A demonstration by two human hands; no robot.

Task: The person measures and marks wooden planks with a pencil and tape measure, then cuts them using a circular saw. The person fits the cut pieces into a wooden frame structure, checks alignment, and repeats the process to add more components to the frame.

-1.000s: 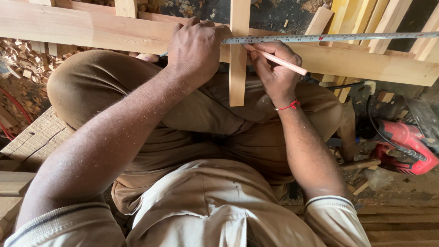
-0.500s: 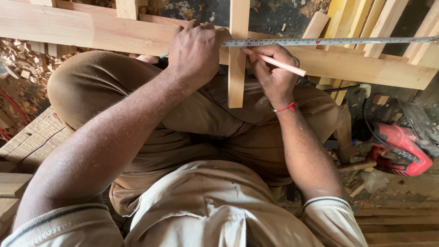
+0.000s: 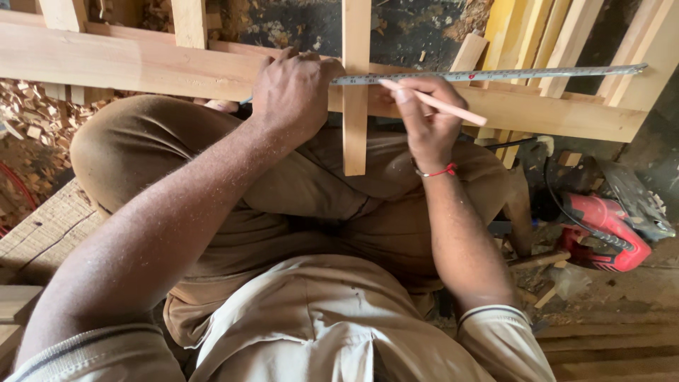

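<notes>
The steel tape [image 3: 488,73] lies along the long plank [image 3: 141,67], crossing the upright slat [image 3: 355,106]. The left hand [image 3: 293,92] is clenched on the tape's near end; the right hand [image 3: 424,117] pinches a pencil [image 3: 438,104] at the tape's edge. If the left grip loosens, the unsupported tape could slide and any mark would likely land off.

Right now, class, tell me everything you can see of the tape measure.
The tape measure is a thin, grey metal blade with fine markings. It lies pulled out, nearly level, along the long wooden rail, crossing the upright slat. Its hooked end juts out to the right, past the stacked planks. The left hand pins its near end to the rail; its case is hidden. The right hand holds a pencil just below its edge.
</notes>
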